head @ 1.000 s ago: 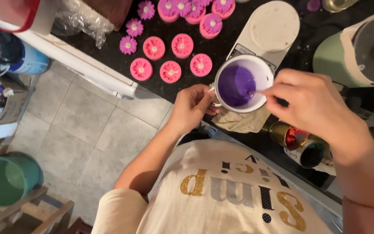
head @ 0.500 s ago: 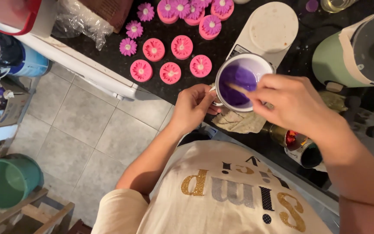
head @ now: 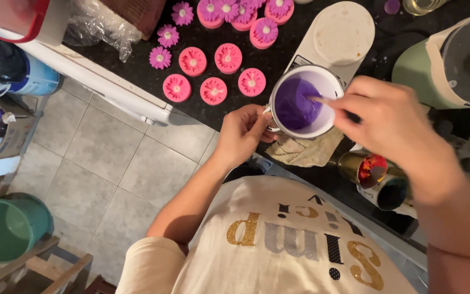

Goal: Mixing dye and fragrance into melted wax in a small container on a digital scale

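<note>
The white mug point(head: 304, 101) of purple liquid is gripped by its handle in the left hand point(head: 244, 132), just before the scale point(head: 337, 37). A stirring stick point(head: 320, 100), probably wooden, is pinched in the right hand point(head: 390, 121), now shifted right of the mug.

A: lighting's pretty soft and even here, kinda warm indoor light, no harsh shadows on the dark desk point(head: 137, 54)

B: yeah, the right hand point(head: 393, 122) is smeared with motion blur though, and the green jug point(head: 452, 60) rim catches a bit of glare. Edges bend like a wide lens, the floor point(head: 110, 158) looks dimmer
</note>
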